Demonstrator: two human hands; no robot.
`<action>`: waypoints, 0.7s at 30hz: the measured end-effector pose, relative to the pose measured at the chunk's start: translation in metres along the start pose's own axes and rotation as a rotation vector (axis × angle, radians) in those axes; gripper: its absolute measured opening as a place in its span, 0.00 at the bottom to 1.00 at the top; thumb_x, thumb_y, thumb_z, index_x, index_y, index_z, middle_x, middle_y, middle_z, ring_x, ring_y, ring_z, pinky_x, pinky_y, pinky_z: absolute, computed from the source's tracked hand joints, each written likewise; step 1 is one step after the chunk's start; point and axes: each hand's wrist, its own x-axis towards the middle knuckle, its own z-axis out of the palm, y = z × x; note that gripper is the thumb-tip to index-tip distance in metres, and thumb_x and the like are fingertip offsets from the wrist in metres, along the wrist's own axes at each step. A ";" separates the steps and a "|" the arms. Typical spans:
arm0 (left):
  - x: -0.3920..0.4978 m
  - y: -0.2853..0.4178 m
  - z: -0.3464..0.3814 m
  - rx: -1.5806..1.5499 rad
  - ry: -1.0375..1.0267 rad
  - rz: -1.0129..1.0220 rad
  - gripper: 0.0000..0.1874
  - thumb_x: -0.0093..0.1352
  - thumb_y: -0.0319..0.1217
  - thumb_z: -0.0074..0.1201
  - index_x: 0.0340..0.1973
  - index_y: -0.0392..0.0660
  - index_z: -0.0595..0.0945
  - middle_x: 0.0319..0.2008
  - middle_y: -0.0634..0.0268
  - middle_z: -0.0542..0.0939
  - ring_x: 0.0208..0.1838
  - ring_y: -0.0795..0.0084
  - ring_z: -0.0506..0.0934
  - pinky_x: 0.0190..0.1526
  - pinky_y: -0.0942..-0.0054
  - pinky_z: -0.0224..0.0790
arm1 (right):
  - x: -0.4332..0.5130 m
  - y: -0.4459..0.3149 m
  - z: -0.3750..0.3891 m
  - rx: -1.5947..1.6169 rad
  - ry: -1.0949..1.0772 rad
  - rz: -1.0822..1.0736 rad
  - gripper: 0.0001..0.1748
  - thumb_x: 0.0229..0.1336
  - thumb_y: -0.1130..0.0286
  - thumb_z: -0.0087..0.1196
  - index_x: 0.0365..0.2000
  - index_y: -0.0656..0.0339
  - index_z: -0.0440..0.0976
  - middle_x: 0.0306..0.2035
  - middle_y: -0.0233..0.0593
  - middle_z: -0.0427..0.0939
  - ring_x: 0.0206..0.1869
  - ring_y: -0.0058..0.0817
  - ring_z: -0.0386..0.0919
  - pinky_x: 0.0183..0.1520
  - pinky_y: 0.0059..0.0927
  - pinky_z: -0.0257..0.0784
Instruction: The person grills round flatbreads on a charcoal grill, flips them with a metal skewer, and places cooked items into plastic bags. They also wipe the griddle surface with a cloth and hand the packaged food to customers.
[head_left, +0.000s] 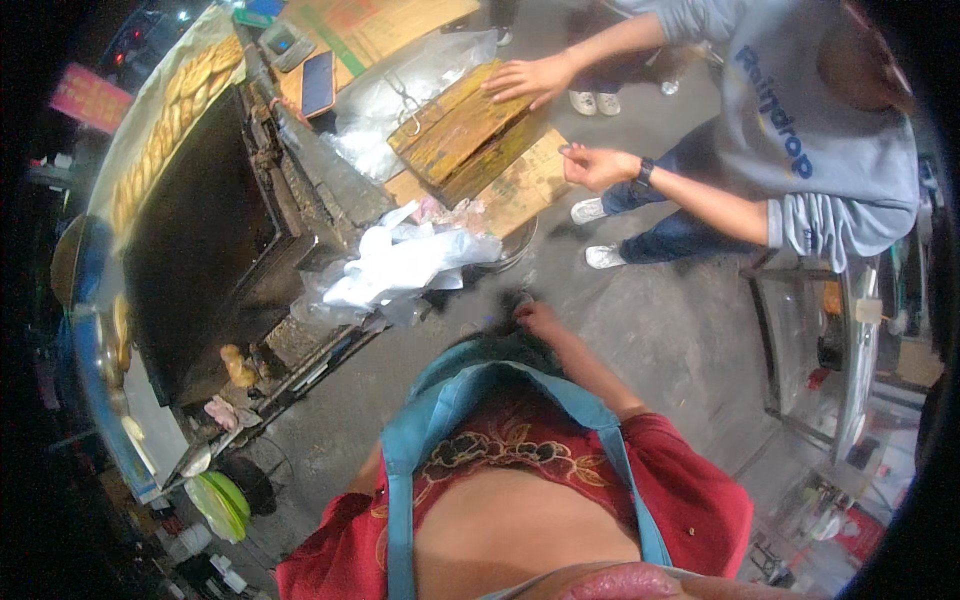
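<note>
My right hand (538, 319) is low beside the apron (487, 356), blurred, near something dark; whether it holds anything is unclear. My left hand is out of view behind the apron. Before me, white plastic bags (405, 259) lie bunched at the stall's corner, beside a worn wooden box (465, 127) with a metal hook (409, 120) at its left end. Another person's hand (529, 79) rests flat on the box, and their other hand (596, 166) is raised by its right side. A phone (318, 84) lies on cardboard behind the bags.
Left stands a large dark griddle or oven (202, 217), with twisted dough sticks (176, 112) along its far rim. A knobbly brown item (238, 366) sits on its near ledge. The other person stands at the right, in front of a glass-sided metal cabinet (806, 352).
</note>
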 end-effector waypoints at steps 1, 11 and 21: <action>0.000 0.001 0.001 -0.001 0.003 0.003 0.17 0.61 0.36 0.46 0.40 0.36 0.76 0.40 0.50 0.76 0.43 0.59 0.75 0.44 0.68 0.65 | -0.001 -0.001 -0.002 -0.005 -0.016 -0.024 0.14 0.42 0.74 0.53 0.34 0.62 0.76 0.29 0.39 0.78 0.29 0.26 0.74 0.32 0.27 0.69; 0.000 0.000 0.014 -0.021 0.007 0.002 0.18 0.60 0.38 0.46 0.39 0.37 0.77 0.40 0.51 0.76 0.43 0.58 0.75 0.45 0.67 0.65 | 0.002 -0.001 0.010 0.130 0.020 0.139 0.13 0.44 0.75 0.52 0.35 0.65 0.75 0.28 0.38 0.77 0.27 0.25 0.73 0.32 0.25 0.69; 0.003 -0.005 0.019 -0.024 0.018 -0.022 0.19 0.60 0.39 0.46 0.38 0.38 0.77 0.40 0.51 0.76 0.43 0.58 0.75 0.45 0.66 0.65 | 0.009 0.002 0.013 0.080 -0.011 0.055 0.12 0.45 0.75 0.52 0.35 0.66 0.75 0.27 0.37 0.77 0.27 0.23 0.72 0.31 0.26 0.69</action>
